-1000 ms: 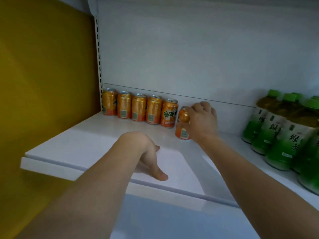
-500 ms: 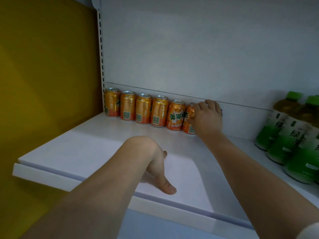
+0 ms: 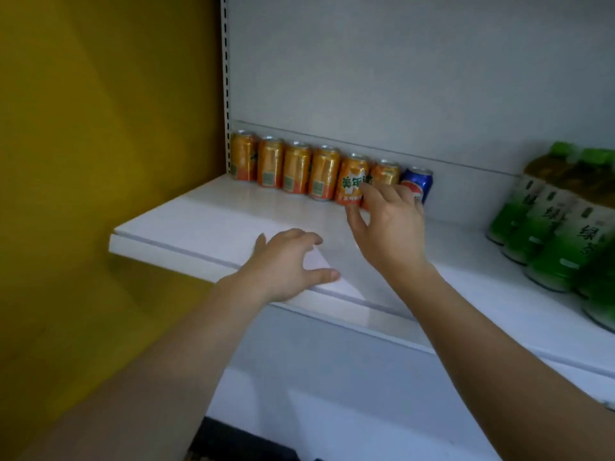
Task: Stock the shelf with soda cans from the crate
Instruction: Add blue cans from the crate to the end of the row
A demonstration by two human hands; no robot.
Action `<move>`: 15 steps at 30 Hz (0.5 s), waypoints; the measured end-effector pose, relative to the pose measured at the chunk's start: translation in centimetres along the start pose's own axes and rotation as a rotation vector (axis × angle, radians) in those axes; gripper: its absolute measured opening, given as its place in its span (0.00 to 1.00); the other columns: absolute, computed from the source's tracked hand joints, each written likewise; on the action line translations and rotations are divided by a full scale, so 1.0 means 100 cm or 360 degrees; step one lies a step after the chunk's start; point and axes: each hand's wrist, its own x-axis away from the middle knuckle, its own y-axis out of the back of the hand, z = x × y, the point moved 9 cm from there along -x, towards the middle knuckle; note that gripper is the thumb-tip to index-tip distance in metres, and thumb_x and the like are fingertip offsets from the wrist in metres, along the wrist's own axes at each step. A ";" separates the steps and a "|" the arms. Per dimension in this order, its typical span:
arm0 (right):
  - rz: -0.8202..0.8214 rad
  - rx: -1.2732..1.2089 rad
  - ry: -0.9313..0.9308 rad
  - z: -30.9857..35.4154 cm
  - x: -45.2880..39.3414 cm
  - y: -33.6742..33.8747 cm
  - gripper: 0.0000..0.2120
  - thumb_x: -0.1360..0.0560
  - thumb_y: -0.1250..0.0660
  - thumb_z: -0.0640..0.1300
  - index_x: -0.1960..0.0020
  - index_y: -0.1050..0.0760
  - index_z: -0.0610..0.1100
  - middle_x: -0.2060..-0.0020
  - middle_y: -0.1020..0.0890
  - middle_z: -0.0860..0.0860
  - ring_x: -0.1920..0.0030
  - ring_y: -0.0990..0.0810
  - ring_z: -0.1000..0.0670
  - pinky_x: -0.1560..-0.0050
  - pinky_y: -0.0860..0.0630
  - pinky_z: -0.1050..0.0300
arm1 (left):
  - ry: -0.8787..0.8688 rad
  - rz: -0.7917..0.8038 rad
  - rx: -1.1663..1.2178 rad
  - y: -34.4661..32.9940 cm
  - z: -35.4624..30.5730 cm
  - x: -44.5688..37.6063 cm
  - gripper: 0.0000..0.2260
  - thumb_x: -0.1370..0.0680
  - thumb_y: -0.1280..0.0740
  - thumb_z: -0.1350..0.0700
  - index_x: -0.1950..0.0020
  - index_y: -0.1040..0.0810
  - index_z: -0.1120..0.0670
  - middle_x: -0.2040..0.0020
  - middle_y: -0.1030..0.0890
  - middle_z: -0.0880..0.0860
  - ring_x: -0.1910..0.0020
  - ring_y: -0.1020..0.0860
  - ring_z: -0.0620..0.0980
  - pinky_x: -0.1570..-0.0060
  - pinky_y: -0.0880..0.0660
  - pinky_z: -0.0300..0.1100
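Note:
Several orange soda cans (image 3: 296, 168) stand in a row along the back of the white shelf (image 3: 206, 224), starting at its left end. The last orange can (image 3: 386, 174) stands next to a blue can (image 3: 417, 184) on its right. My right hand (image 3: 389, 227) hovers just in front of these two cans with fingers spread and holds nothing. My left hand (image 3: 289, 264) rests near the shelf's front edge, fingers loosely spread and holding nothing. The crate is out of view.
Green tea bottles (image 3: 552, 221) crowd the right side of the shelf. A yellow wall (image 3: 100, 128) borders the shelf on the left. The white back panel (image 3: 399, 61) rises behind the cans. Bare shelf surface lies between the cans and the bottles.
My right hand has let go of the last orange can, which now stands in the row, and has drawn back with fingers spread. A blue can has come into view. My left hand has opened.

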 end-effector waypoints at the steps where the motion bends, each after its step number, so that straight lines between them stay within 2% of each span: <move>1: -0.0031 -0.0080 -0.0009 0.012 0.015 0.010 0.16 0.23 0.34 0.51 0.40 0.20 0.43 0.47 0.17 0.45 0.46 0.23 0.39 0.49 0.27 0.45 | -0.0053 -0.0278 0.0144 0.005 0.002 0.019 0.27 0.24 0.31 0.38 0.30 0.27 0.49 0.32 0.26 0.47 0.33 0.27 0.48 0.33 0.31 0.48; 2: -0.0081 -0.0182 0.0000 0.025 0.031 0.021 0.17 0.22 0.34 0.51 0.40 0.20 0.42 0.47 0.17 0.46 0.47 0.23 0.40 0.49 0.27 0.45 | -0.0104 -0.0530 0.0295 0.009 0.003 0.041 0.21 0.22 0.31 0.43 0.32 0.25 0.51 0.35 0.23 0.47 0.36 0.24 0.47 0.38 0.28 0.44; 4: -0.0191 -0.0458 0.0040 0.052 0.069 0.044 0.15 0.21 0.34 0.48 0.40 0.20 0.40 0.49 0.17 0.46 0.49 0.23 0.44 0.49 0.26 0.50 | -0.0165 -0.0871 0.0541 0.004 0.007 0.091 0.16 0.21 0.30 0.50 0.35 0.23 0.53 0.37 0.23 0.47 0.37 0.25 0.44 0.38 0.28 0.38; 6: -0.0199 -0.0752 0.0035 0.075 0.114 0.060 0.11 0.21 0.32 0.44 0.43 0.20 0.39 0.51 0.18 0.46 0.52 0.23 0.46 0.50 0.26 0.55 | -0.0137 -0.0997 0.0655 -0.017 0.021 0.134 0.15 0.21 0.32 0.51 0.36 0.24 0.54 0.37 0.23 0.48 0.36 0.27 0.42 0.36 0.31 0.33; 7: -0.0137 -0.0857 0.0025 0.086 0.139 0.061 0.10 0.22 0.32 0.43 0.44 0.20 0.39 0.52 0.18 0.46 0.54 0.23 0.48 0.52 0.26 0.58 | -0.0080 -0.0960 0.0689 -0.035 0.032 0.152 0.14 0.20 0.33 0.50 0.37 0.23 0.54 0.39 0.22 0.47 0.37 0.26 0.42 0.37 0.31 0.33; 9: 0.0168 -0.0951 -0.0039 0.102 0.195 0.042 0.10 0.22 0.32 0.44 0.43 0.21 0.42 0.52 0.19 0.50 0.55 0.23 0.53 0.55 0.27 0.62 | 0.0124 -0.0634 0.0750 -0.091 0.062 0.182 0.10 0.20 0.34 0.50 0.40 0.23 0.50 0.46 0.20 0.45 0.44 0.24 0.39 0.44 0.27 0.34; 12: 0.0918 -0.0854 -0.0242 0.111 0.300 -0.022 0.16 0.23 0.34 0.50 0.37 0.24 0.48 0.51 0.19 0.54 0.53 0.22 0.54 0.55 0.23 0.58 | 0.0486 0.0101 0.0761 -0.196 0.109 0.229 0.07 0.19 0.35 0.50 0.43 0.22 0.47 0.52 0.18 0.44 0.52 0.21 0.40 0.48 0.21 0.44; 15: 0.1704 -0.0515 -0.0127 0.121 0.402 -0.071 0.23 0.23 0.36 0.55 0.31 0.30 0.49 0.42 0.20 0.50 0.42 0.23 0.48 0.44 0.24 0.53 | 0.0760 0.0675 0.0714 -0.279 0.137 0.281 0.09 0.19 0.36 0.50 0.39 0.22 0.48 0.47 0.18 0.47 0.48 0.20 0.45 0.43 0.22 0.46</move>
